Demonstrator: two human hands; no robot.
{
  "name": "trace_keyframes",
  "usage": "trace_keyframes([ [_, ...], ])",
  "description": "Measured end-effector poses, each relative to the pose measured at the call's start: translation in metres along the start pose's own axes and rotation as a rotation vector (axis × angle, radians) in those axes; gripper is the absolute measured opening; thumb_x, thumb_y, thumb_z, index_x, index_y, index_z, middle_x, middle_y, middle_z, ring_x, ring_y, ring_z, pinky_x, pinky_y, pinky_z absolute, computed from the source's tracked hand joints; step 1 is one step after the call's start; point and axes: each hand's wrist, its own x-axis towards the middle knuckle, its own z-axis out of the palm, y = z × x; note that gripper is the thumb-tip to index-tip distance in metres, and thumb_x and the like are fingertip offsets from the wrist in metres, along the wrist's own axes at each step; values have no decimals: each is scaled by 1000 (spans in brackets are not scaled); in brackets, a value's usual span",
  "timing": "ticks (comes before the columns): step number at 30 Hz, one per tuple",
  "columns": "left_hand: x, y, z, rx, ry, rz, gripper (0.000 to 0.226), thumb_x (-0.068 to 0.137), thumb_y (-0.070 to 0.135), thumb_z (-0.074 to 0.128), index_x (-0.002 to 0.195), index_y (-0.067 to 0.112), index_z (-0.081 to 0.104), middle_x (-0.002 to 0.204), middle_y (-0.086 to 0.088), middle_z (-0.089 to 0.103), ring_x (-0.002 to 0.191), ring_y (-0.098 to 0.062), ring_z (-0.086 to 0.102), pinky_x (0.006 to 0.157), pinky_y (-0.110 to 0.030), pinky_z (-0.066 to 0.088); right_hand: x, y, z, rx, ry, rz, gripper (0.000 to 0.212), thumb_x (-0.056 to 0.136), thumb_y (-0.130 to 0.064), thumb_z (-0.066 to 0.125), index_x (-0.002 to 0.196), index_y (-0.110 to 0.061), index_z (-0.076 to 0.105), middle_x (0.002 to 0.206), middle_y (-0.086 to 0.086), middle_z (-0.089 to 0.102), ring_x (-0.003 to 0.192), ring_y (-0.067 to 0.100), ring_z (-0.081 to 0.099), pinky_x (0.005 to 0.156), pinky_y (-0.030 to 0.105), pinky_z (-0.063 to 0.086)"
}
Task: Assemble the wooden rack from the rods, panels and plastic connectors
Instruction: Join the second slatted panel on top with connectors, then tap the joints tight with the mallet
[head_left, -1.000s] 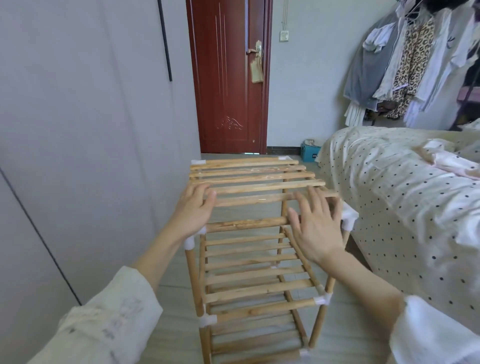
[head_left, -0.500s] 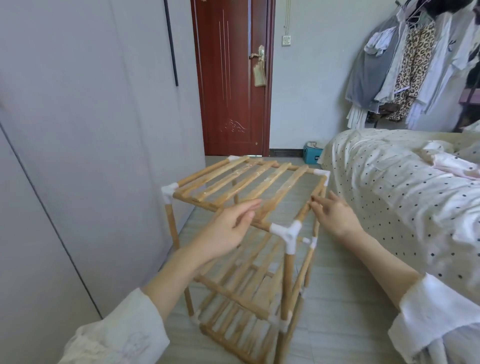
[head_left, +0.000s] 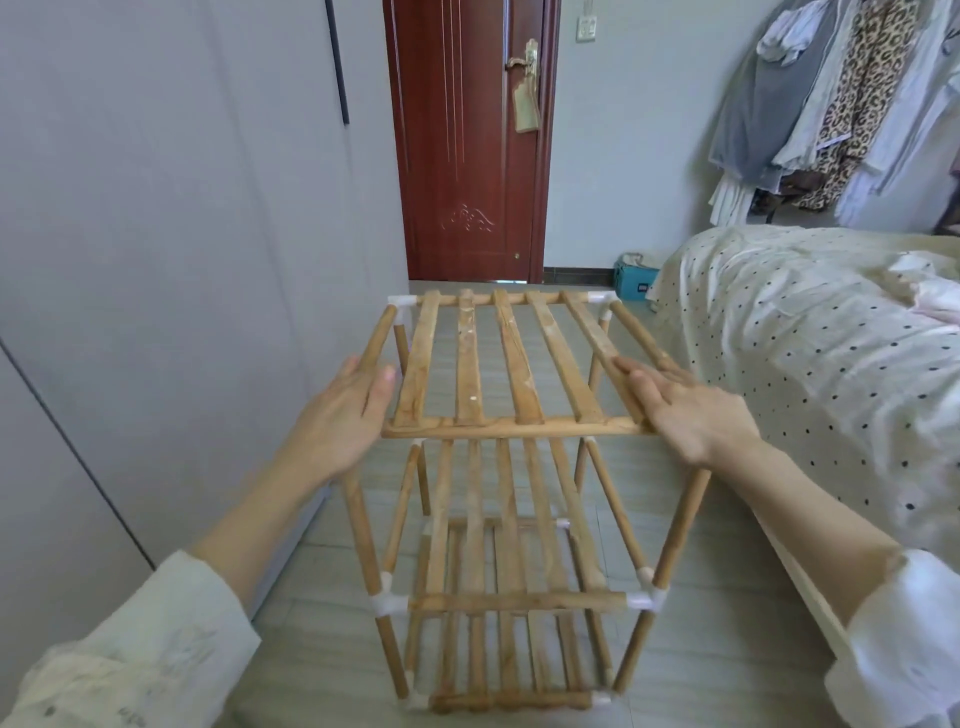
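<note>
From the head camera, the wooden rack (head_left: 511, 467) stands upright on the pale floor (head_left: 727, 597), squarely in the middle of the view, between the grey wardrobe (head_left: 156, 260) on the left and the polka-dot bed (head_left: 805, 338) on the right. Three slatted tiers are stacked one above another, joined at the corners by white plastic connectors (head_left: 387, 603), with round rods running as uprights and side rails. The top panel (head_left: 498, 364) shows five flat slats running away from the camera, and the near crossbar (head_left: 514, 428) closes them off at the front. The left hand (head_left: 345, 415) lies against the near left corner of the top tier, fingers straight and relaxed along the left side rail (head_left: 378, 338), thumb beside the first slat, nothing clenched. The right hand (head_left: 685, 410) is laid flat over the near right corner, fingers stretched forward along the outermost slat and the right rail, pressing on top and not wrapped round anything. Both wrists come out of loose white sleeves. Beyond the rack there is a dark red door (head_left: 467, 140) at the far end, a teal box (head_left: 631, 280) on the floor by the foot of the bed, and clothes hanging (head_left: 841, 93) at the upper right.
</note>
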Motion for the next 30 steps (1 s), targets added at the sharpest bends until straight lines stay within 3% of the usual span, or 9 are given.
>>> trace_keyframes([
  [3, 8, 3, 10, 54, 17, 17, 55, 101, 37, 11, 126, 11, 53, 146, -2, 40, 145, -14, 8, 111, -33, 18, 12, 11, 6, -13, -9, 29, 46, 101, -40, 6, 145, -47, 16, 151, -2, 33, 143, 16, 20, 107, 40, 30],
  [6, 18, 4, 9, 59, 17, -43, 53, 102, 34, 11, 122, 9, 53, 142, -7, 44, 144, -19, 15, 110, -33, 20, 23, 12, 15, -33, 97, 43, 48, 100, -36, 10, 141, -37, 34, 147, 0, 40, 140, 20, 25, 108, 43, 28],
  [9, 22, 6, 10, 165, 68, -104, 50, 102, 34, 10, 128, 16, 48, 142, -6, 42, 137, -25, 29, 104, -40, 31, 21, -2, 28, -1, 323, 142, 50, 100, -31, 13, 131, -18, 49, 140, 6, 48, 136, 24, 31, 116, 49, 10],
  [11, 20, 9, 14, 170, 134, -125, 48, 102, 34, 12, 129, 17, 47, 138, -6, 44, 124, -27, 43, 93, -38, 37, 8, -15, 37, 47, 391, 175, 49, 99, -34, 16, 136, -15, 42, 145, 9, 40, 140, 23, 25, 115, 55, -3],
  [14, 8, 5, 20, -79, 235, -30, 43, 102, 32, 21, 138, 15, 39, 140, -8, 42, 124, -25, 44, 96, -32, 34, -25, -43, 49, 6, 404, -146, 55, 95, -43, 19, 143, -21, 32, 153, 7, 28, 145, 22, 15, 113, 54, -10],
  [17, -9, -9, 30, -390, 289, -31, 55, 99, 40, 27, 147, 15, 21, 151, -3, 29, 135, -18, 33, 109, -29, 25, -37, -69, 64, -174, 343, -481, 54, 93, -48, 29, 140, -24, 39, 147, 6, 40, 141, 26, 26, 114, 55, 2],
  [19, -20, -20, 38, -463, 260, -72, 60, 96, 44, 29, 149, 20, 14, 148, -2, 35, 131, -18, 40, 109, -37, 32, -31, -76, 79, -291, 340, -540, 57, 88, -43, 45, 141, -24, 38, 146, 9, 41, 140, 33, 26, 112, 57, 6],
  [22, -30, -35, 46, -462, 199, -38, 50, 100, 24, 37, 146, 22, 20, 118, 7, 51, 99, -6, 53, 84, -19, 43, -16, -76, 94, -342, 369, -522, 78, 77, -29, 66, 145, -23, 28, 148, 12, 34, 141, 37, 18, 112, 60, 2],
  [30, -45, -102, 91, -575, -61, -123, 46, 98, 2, 39, 142, 9, 30, 135, 7, 38, 131, -10, 35, 101, -16, 27, 27, -77, 118, -389, 448, -450, 83, 81, -17, 62, 149, -24, 15, 155, 13, 19, 143, 39, 2, 113, 56, -8],
])
